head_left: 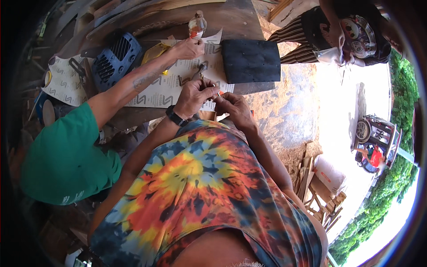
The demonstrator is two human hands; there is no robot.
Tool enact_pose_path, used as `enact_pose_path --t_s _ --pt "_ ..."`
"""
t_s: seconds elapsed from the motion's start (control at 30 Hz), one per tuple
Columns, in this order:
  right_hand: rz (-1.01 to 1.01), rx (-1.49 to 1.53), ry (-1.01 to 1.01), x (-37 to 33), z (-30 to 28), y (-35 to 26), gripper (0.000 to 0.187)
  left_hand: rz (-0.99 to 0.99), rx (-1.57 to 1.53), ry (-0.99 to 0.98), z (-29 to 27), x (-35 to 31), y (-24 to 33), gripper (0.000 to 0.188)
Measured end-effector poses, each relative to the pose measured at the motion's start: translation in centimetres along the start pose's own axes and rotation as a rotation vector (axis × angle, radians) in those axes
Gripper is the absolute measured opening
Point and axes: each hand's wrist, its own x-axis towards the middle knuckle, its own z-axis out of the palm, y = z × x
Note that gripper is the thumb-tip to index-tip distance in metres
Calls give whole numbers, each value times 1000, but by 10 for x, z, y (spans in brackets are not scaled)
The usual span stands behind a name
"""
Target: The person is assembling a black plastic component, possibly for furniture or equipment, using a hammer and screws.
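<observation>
In front of my chest, above the near edge of the paper-covered bench, my two hands are close together. My left hand (191, 98), with a dark watch on its wrist, is closed around a slender brownish stick-like thing (203, 81); its exact kind does not show. Fingertips of my right hand (235, 108) pinch a small white-and-orange piece (219, 93), too small to name, right beside the left thumb. Just past my hands a greyish metal-looking end (202, 68) shows; whether it belongs to the stick I cannot tell. A black flat pad (251, 61) rests on the bench to the right.
From the left, a person in a green shirt (66, 155) reaches across, a hand (190, 49) beside a clear bottle (197, 24). A blue slatted plastic part (116, 60) and yellow packet (155, 52) lie on printed paper (151, 95). Another person (320, 38) stands far right; scrap wood (320, 196) lies below.
</observation>
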Motion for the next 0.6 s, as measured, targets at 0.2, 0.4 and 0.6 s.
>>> enact_pose_path --t_s 0.2,0.4,0.6 --pt "-120 -55 -238 -24 -35 6 34 63 -12 41 38 -26 -9 19" --pt "-179 -48 -220 -71 -76 9 29 81 -613 167 80 -36 -27 21" --pt "-238 -359 -163 -114 -94 3 29 70 -790 103 109 -52 -45 21"
